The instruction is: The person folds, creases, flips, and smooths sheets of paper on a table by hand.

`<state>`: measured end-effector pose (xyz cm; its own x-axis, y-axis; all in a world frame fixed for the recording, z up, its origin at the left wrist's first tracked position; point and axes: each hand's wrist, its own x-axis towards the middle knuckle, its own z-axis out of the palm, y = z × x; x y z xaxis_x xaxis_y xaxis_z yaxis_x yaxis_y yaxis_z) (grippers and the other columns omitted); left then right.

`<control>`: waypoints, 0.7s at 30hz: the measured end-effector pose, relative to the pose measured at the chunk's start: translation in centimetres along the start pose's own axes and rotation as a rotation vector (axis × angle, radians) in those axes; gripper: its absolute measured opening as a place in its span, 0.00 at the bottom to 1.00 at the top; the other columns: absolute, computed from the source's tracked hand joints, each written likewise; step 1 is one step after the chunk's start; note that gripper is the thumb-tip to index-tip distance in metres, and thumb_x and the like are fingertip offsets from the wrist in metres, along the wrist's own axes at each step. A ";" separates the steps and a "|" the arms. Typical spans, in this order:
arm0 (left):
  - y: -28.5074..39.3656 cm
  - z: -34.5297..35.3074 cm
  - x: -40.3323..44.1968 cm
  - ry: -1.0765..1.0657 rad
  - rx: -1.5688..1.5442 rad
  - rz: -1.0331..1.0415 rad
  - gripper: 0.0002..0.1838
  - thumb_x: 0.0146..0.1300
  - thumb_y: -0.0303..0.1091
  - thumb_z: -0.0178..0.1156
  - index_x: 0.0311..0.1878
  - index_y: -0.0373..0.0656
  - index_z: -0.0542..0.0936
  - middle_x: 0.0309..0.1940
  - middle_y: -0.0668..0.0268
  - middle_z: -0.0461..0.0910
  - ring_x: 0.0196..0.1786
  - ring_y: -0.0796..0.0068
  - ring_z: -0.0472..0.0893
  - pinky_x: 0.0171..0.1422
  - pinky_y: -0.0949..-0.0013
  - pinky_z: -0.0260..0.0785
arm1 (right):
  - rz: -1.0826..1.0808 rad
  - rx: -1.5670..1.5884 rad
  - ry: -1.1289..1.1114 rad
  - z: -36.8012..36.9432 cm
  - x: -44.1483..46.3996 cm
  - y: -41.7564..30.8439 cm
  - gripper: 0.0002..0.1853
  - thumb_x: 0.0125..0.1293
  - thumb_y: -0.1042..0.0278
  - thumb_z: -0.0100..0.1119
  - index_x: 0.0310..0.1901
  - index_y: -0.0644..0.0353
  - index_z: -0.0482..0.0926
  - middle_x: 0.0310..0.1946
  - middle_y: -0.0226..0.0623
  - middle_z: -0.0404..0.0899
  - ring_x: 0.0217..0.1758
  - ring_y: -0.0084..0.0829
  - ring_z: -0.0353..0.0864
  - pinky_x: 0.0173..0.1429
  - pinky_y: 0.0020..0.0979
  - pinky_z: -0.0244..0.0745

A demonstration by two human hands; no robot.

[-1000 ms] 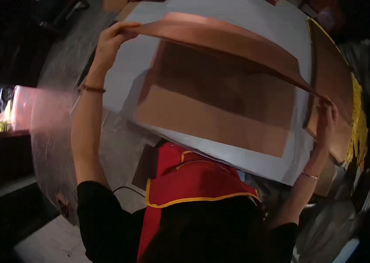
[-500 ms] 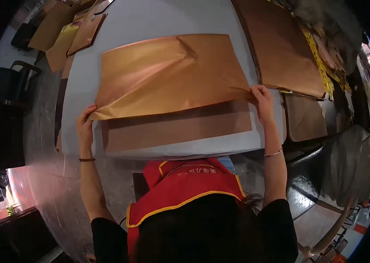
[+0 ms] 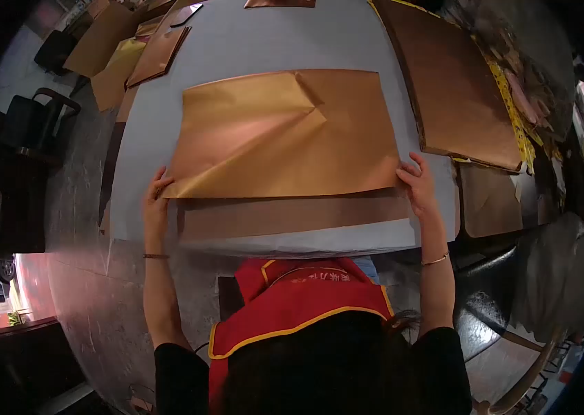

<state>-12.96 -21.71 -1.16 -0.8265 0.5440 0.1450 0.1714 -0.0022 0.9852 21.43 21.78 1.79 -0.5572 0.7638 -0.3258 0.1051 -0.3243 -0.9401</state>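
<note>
1. Sheet action front and centre: the golden sheet point(image 3: 257, 159) spreads over the near part of the table point(image 3: 285, 41), its crease running slantwise from the far side down toward the near left corner.
2. On the left, the left hand point(image 3: 157, 190) is nearly closed, fingertips and thumb together on that near left corner, pinching it.
3. Over to the right, the right hand point(image 3: 416, 181) is partly open, fingers loosely curled, thumb and fingertips right at the sheet's edge, just by the near right corner; whether they grip it, I cannot tell.
4. Underneath, a brown sheet point(image 3: 292, 213) peeks out as a strip along the near side, the golden one covering the rest of what lies there.
5. Look right: a stack of brown sheets point(image 3: 451, 90) lies beside the golden sheet, well clear of it, with yellow material point(image 3: 523, 142) along its outer side.
6. Far left, smaller brown pieces point(image 3: 157, 57) sit at the table's edge, a thin dark-edged object point(image 3: 187, 14) just beyond them.
7. At the very top, a copper-coloured piece point(image 3: 279, 3) is cut off by the view.
8. Down below, a red apron point(image 3: 299, 304) with yellow trim faces the near table edge, between both forearms.
</note>
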 end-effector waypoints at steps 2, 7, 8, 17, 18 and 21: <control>-0.1 0.4 -0.3 0.012 -0.038 -0.028 0.14 0.62 0.24 0.50 0.51 0.36 0.76 0.66 0.58 0.62 0.66 0.68 0.64 0.70 0.66 0.55 | 0.027 -0.031 -0.021 -0.4 0.3 0.2 0.33 0.57 0.76 0.61 0.63 0.58 0.58 0.46 0.39 0.74 0.28 0.18 0.72 0.25 0.18 0.66; 1.8 2.4 -0.9 0.142 -0.272 -0.084 0.23 0.64 0.26 0.51 0.62 0.39 0.65 0.65 0.58 0.62 0.65 0.66 0.66 0.65 0.66 0.62 | 0.092 0.038 -0.081 -1.4 1.9 2.1 0.29 0.59 0.77 0.57 0.62 0.62 0.60 0.43 0.37 0.77 0.21 0.14 0.67 0.18 0.15 0.58; 0.8 1.5 -1.1 0.142 -0.272 -0.083 0.23 0.64 0.26 0.51 0.62 0.39 0.65 0.65 0.58 0.62 0.65 0.66 0.66 0.65 0.66 0.62 | 0.091 0.038 -0.082 -1.4 1.9 2.2 0.29 0.59 0.77 0.57 0.62 0.62 0.60 0.43 0.37 0.77 0.21 0.14 0.67 0.18 0.15 0.58; 1.7 2.8 -0.7 0.244 -0.407 -0.404 0.29 0.67 0.36 0.52 0.67 0.38 0.57 0.52 0.58 0.73 0.51 0.67 0.77 0.47 0.67 0.74 | 0.154 0.064 -0.123 0.0 1.5 1.1 0.24 0.62 0.69 0.54 0.59 0.67 0.66 0.38 0.37 0.78 0.27 0.18 0.73 0.23 0.16 0.68; 1.3 2.5 -0.7 0.247 -0.405 -0.404 0.29 0.67 0.36 0.52 0.67 0.38 0.57 0.52 0.58 0.73 0.51 0.67 0.77 0.47 0.67 0.74 | 0.165 0.031 -0.116 0.0 1.8 1.0 0.24 0.62 0.68 0.54 0.59 0.67 0.66 0.38 0.37 0.78 0.27 0.19 0.74 0.23 0.17 0.69; 0.6 2.0 -0.4 0.139 -0.283 -0.368 0.29 0.66 0.32 0.53 0.68 0.39 0.57 0.45 0.63 0.76 0.45 0.74 0.77 0.44 0.71 0.74 | 0.184 -0.041 -0.094 0.5 1.5 0.2 0.23 0.62 0.67 0.55 0.57 0.67 0.67 0.37 0.36 0.77 0.27 0.21 0.74 0.23 0.19 0.71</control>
<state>-11.41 -20.23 -0.82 -0.8719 0.4344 -0.2262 -0.2826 -0.0690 0.9568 20.21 22.55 1.13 -0.5996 0.6379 -0.4832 0.2444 -0.4290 -0.8696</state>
